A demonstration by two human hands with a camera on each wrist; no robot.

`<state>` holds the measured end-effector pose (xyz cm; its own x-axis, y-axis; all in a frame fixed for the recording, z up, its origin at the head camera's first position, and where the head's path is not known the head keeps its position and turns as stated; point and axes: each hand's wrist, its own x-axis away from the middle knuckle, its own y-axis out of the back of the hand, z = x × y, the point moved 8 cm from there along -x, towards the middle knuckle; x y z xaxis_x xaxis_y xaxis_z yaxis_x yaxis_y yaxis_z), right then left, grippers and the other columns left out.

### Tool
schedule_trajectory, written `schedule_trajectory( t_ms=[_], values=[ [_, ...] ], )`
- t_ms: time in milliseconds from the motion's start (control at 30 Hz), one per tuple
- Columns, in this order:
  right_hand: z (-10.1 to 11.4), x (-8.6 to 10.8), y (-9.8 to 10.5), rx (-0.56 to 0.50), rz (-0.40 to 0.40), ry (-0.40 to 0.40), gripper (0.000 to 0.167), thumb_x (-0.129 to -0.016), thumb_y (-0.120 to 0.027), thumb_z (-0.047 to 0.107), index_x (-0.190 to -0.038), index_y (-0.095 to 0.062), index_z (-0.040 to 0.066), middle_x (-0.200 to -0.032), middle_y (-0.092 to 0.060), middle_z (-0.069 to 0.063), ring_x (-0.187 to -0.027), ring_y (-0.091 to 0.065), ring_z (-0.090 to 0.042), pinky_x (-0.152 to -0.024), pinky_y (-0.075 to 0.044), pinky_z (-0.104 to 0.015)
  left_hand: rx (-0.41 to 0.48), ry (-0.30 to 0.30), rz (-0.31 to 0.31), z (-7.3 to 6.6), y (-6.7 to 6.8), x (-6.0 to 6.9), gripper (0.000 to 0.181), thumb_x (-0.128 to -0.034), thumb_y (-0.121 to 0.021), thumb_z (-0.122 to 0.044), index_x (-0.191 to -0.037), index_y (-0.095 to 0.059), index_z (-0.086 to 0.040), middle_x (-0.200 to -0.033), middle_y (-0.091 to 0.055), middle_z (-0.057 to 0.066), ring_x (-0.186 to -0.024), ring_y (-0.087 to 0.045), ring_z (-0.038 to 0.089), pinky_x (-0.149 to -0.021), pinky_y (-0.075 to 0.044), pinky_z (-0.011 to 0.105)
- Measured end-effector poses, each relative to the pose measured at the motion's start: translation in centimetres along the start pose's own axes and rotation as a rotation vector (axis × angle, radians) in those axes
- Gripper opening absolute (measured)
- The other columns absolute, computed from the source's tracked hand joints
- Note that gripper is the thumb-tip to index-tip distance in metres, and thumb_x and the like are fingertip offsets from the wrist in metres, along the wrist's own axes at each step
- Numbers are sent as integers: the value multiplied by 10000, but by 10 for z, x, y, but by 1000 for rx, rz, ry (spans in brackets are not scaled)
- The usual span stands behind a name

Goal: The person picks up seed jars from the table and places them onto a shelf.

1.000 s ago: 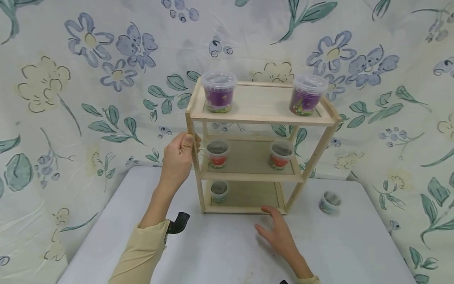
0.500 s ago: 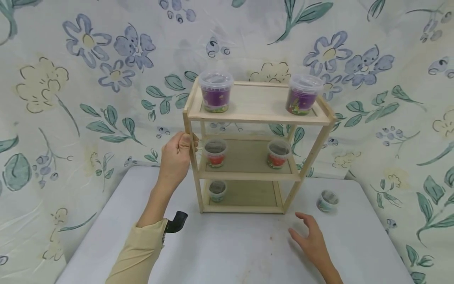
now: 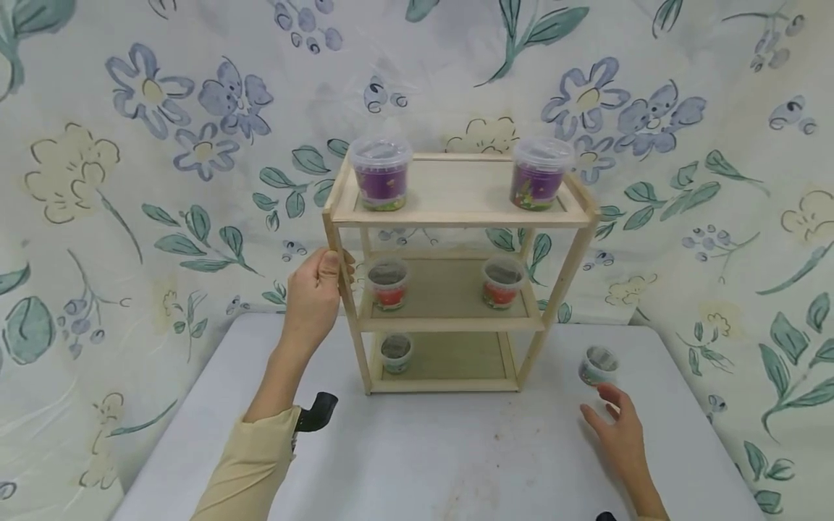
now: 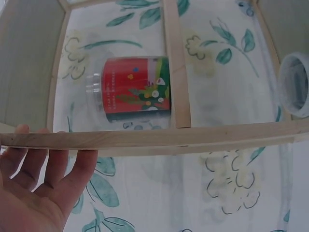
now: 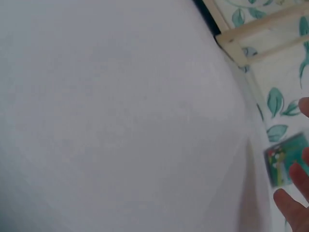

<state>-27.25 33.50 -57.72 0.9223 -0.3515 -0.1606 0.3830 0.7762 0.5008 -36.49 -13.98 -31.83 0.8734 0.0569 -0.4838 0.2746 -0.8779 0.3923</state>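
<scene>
My left hand [image 3: 314, 293] grips the left front post of a three-tier wooden shelf [image 3: 456, 324]; in the left wrist view its fingers [image 4: 58, 164] curl around that post. Out on the table to the right, my right hand [image 3: 622, 430] has its thumb and fingers spread, just in front of a small clear cup [image 3: 598, 365] with a green label. It holds nothing. The right wrist view shows the green-labelled cup [image 5: 287, 159] partly behind the fingers. Whether they touch it is hard to tell.
Two purple-labelled lidded tubs, left [image 3: 381, 177] and right [image 3: 539, 175], stand on the top tier. Two red-labelled cups [image 3: 389, 286] sit on the middle tier. One small cup [image 3: 396, 353] is at the bottom left. A floral sheet hangs behind the white table [image 3: 404, 463].
My right hand has moved right, from in front of the shelf to the loose cup. My left hand keeps its grip on the post. The view has shifted slightly.
</scene>
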Motion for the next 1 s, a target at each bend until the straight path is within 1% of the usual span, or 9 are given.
schedule_trajectory(
  t_ms=[33, 100, 200, 233, 333, 433, 633, 833, 1000],
  values=[
    [-3, -2, 1, -1, 3, -11, 555, -896, -710, 58, -1358, -426, -57, -1341, -508, -215, -1233, -454, -268, -1037, -335, -94, -1, 0, -2, 0, 1, 0, 507, -1069, -336, -397, -1011, -610, 25, -933, -664, 202, -862, -650, 271, -729, -541, 326],
    [-9, -7, 3, 3, 5, -24, 581, -901, -703, 61, -1381, -399, -62, -1360, -481, -234, -1273, -437, -322, -1112, -362, -266, 0, 0, -6, 0, 2, 0, 506, -1070, -340, -393, -1007, -610, 29, -933, -669, 209, -855, -647, 253, -702, -527, 239],
    [-15, -16, 7, 3, -12, -33, 637, -896, -697, 40, -1421, -352, -65, -1381, -441, -257, -1310, -405, -381, -1103, -348, -523, -1, -5, -18, 0, 3, 1, 490, -1072, -347, -374, -995, -612, 30, -926, -676, 206, -846, -636, 226, -671, -497, 156],
    [-17, -20, 8, -7, -22, -32, 654, -892, -697, 27, -1431, -339, -66, -1385, -430, -265, -1312, -399, -390, -1100, -343, -546, -1, -8, -22, 0, 4, 1, 482, -1073, -350, -365, -990, -613, 31, -921, -677, 204, -841, -632, 221, -666, -491, 149],
    [-19, -30, 13, -36, -40, -24, 717, -878, -694, -10, -1467, -289, -65, -1395, -402, -285, -1312, -387, -407, -1096, -333, -577, 2, -12, -26, 1, 4, 0, 478, -1073, -352, -358, -985, -615, 30, -912, -678, 199, -831, -625, 213, -665, -493, 159],
    [-22, -42, 16, -55, -37, -19, 768, -869, -694, -24, -1490, -245, -72, -1405, -383, -309, -1308, -384, -428, -1093, -329, -595, 0, -12, -17, 0, 3, 0, 482, -1070, -350, -368, -991, -618, 25, -910, -673, 194, -829, -633, 228, -665, -502, 176],
    [-28, -63, 12, -30, 45, -51, 861, -876, -697, 17, -1521, -135, -82, -1443, -314, -359, -1347, -333, -495, -1110, -308, -598, 11, -7, -4, -1, 1, -2, 487, -1069, -348, -368, -1005, -622, 28, -922, -672, 208, -836, -648, 259, -673, -514, 177],
    [-34, -69, 3, -46, 139, -104, 967, -889, -728, 130, -1542, -41, -55, -1528, -196, -371, -1414, -237, -520, -1154, -240, -580, 7, -8, -4, -2, 0, -1, 480, -1068, -347, -373, -1001, -628, 11, -914, -674, 186, -832, -652, 241, -671, -517, 191],
    [-37, -69, -5, -42, 154, -133, 1014, -896, -734, 221, -1558, -2, -12, -1541, -212, -344, -1422, -244, -496, -1151, -232, -596, -16, -15, -16, -1, 2, 1, 480, -1069, -346, -377, -995, -629, 3, -898, -670, 161, -807, -635, 221, -664, -505, 227]
  ],
)
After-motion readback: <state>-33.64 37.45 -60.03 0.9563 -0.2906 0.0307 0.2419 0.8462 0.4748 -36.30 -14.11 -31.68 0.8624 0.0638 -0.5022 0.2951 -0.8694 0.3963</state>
